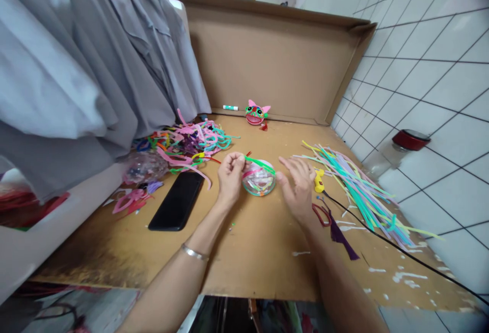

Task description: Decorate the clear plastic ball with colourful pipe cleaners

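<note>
A clear plastic ball (260, 184) with pink and green trim rests on the wooden table in front of me. Across its top runs a green pipe cleaner (262, 163), whose left end is pinched between the thumb and fingers of my left hand (230, 175). My right hand (298, 183) is just right of the ball, fingers apart and holding nothing; a small gap separates it from the ball. Close behind that hand lies a yellow hot glue gun (319, 180) with a black cord, partly hidden by the fingers.
Bundled pastel pipe cleaners (359, 190) lie at the right, near a purple tassel (341, 236). At the left are a black phone (176, 201) and a tangled pile of pipe cleaners (198, 137). A finished lion-like head (256, 112) sits by the cardboard wall (267, 58), near a glue stick (230, 108).
</note>
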The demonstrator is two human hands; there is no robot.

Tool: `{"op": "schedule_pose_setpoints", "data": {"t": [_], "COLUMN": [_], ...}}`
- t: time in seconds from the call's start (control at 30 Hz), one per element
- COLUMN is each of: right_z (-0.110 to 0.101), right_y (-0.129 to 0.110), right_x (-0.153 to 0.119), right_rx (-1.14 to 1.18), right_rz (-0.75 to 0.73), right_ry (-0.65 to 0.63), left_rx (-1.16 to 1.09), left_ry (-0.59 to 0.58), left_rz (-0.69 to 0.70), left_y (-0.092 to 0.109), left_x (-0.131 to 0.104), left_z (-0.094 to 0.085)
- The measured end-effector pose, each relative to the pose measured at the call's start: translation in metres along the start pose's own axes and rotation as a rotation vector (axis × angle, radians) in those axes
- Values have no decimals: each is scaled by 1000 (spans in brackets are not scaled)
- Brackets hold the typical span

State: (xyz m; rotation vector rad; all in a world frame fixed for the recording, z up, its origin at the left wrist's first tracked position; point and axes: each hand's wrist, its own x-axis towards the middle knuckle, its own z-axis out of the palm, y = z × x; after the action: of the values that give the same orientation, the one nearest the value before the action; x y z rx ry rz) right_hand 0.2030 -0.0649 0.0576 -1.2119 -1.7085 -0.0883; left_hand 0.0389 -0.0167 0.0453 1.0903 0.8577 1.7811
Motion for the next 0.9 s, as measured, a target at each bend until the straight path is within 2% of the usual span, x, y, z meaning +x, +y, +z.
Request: {"op": "schedule_pose_setpoints", "data": {"t": [0.13, 0.27, 0.4, 0.6, 0.73, 0.9], "right_z": [8, 11, 14, 15, 13, 9], "right_y": [-11, -9, -9, -13, -15, -16], "right_x": [-7, -12, -15, -17, -16, -13], "right_rx": [-104, -13, 128, 147, 172, 213], "right_rz": [-100, -87, 8, 46, 35, 123], "right_ry": [-21, -46, -50, -19, -19, -30], "left_rx": [96, 121, 6, -270, -315, -210], "left_ry": [-110, -213, -240, -245, -273, -315], "left_rz": [29, 16, -73, -260, -284, -243], "left_y": [5, 10, 12, 10, 13, 11], "left_x": [-15, -26, -27, -27, -28, -25], "left_z": [6, 12, 16, 20, 20, 15]}}
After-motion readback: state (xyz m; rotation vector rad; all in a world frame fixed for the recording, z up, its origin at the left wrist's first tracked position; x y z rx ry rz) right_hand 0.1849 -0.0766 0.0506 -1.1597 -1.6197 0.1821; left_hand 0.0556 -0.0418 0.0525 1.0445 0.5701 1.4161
